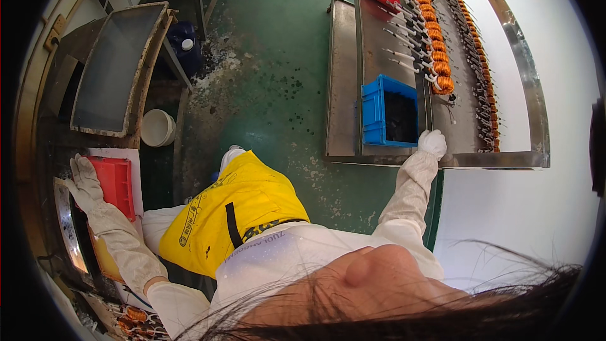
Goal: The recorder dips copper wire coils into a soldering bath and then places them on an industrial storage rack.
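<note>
Our gloved left hand [85, 180] lies open on a red tray [117, 183]; our right hand [433, 143] perhaps grips the blue bin [379, 110].

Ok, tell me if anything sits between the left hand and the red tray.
Nothing visible does. The left hand, gloved and spread open, lies against the left edge of the red tray. Whether it presses on it cannot be told.
</note>
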Tool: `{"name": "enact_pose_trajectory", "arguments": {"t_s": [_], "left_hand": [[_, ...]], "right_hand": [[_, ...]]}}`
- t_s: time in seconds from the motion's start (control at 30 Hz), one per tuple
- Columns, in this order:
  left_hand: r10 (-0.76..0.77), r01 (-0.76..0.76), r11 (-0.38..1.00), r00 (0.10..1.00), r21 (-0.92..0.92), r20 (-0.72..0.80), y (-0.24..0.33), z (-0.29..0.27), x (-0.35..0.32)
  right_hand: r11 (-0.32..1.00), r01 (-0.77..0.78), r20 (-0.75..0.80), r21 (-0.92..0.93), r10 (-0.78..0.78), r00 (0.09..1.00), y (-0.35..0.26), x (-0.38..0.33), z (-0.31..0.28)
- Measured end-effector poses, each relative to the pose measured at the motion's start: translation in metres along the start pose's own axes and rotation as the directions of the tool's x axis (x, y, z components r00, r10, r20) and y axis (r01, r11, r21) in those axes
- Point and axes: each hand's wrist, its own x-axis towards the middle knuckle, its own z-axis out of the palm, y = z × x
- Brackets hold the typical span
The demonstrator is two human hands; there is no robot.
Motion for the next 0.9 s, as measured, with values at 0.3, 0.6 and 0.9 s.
{"name": "enact_pose_trajectory", "arguments": {"t_s": [0.3, 0.6, 0.9], "left_hand": [[-0.03, 0.03, 0.999, 1.0, -0.025, -0.002, -0.004, 0.022, 0.0], [-0.021, 0.021, 0.999, 1.0, -0.027, 0.014, -0.014, 0.031, -0.002], [-0.01, 0.009, 1.0, 1.0, -0.018, -0.03, -0.013, 0.028, -0.002]], "right_hand": [[0.695, 0.466, -0.45, 0.547, -0.225, 0.864, -0.08, 0.013, -0.071], [0.398, 0.655, -0.269, 0.642, -0.684, 0.678, -0.186, 0.13, -0.101], [0.526, 0.582, -0.153, 0.62, -0.647, 0.747, -0.205, 0.135, -0.102]]}}
